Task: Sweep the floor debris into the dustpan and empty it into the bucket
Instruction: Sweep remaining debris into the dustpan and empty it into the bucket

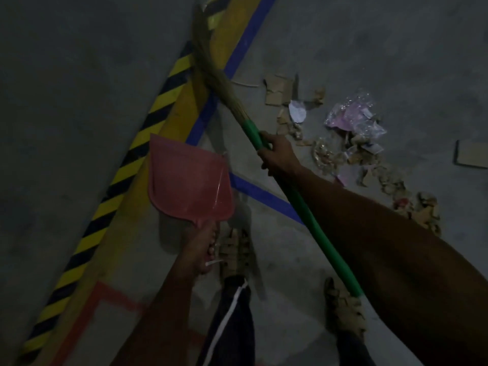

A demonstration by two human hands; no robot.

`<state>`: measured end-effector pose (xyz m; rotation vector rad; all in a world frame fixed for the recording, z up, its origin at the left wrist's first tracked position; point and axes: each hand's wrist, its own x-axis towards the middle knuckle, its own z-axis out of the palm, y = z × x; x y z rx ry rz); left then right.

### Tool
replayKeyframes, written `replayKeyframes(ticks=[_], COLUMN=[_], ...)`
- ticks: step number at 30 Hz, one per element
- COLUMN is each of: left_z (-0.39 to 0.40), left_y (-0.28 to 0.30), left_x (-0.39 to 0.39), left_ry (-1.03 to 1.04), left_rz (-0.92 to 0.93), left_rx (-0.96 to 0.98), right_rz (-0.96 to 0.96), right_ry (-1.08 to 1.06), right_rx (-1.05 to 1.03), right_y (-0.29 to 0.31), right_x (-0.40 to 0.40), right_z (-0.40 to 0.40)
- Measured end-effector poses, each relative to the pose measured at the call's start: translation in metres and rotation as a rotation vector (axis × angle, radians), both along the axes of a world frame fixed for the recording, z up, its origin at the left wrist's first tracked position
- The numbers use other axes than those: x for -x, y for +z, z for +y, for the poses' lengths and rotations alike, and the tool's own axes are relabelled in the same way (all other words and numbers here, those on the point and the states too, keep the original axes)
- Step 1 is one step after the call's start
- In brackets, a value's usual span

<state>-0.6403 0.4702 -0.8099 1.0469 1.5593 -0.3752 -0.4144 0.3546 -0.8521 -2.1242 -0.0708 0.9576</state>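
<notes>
Both forearms reach down from the lower edge, with two sandalled feet below them on the concrete floor. The right hand wraps its fingers round the green handle of the broom, gripping high up near the straw head, which points away over the yellow and black striped tape; that choked-up hold probably gives control for short strokes. The left hand curls round the stem of the pink dustpan, held off the floor and tilted, seemingly ready to be set down. The debris, torn cardboard, paper and crumpled clear plastic, lies scattered to the right of the broom, well apart from the dustpan, so sweeping looks barely begun. No bucket is in view. Blue tape lines cross the floor. No writing or brand is readable in this dim light.
</notes>
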Motion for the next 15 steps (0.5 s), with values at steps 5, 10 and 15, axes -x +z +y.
replayKeyframes(ticks=[5, 10, 15], left_z=[0.045, 0.067, 0.068], left_y=[-0.011, -0.010, -0.019], left_x=[0.000, -0.004, -0.006], left_ry=[-0.008, -0.079, -0.178], left_rz=[-0.046, -0.018, 0.037], left_rx=[-0.019, -0.014, -0.026], right_rz=[0.101, 0.123, 0.154], right_ry=[-0.039, -0.146, -0.295], right_rx=[0.049, 0.098, 0.101], right_y=[-0.010, -0.021, -0.026], right_x=[-0.017, -0.006, 0.037], right_z=[0.074, 0.061, -0.010])
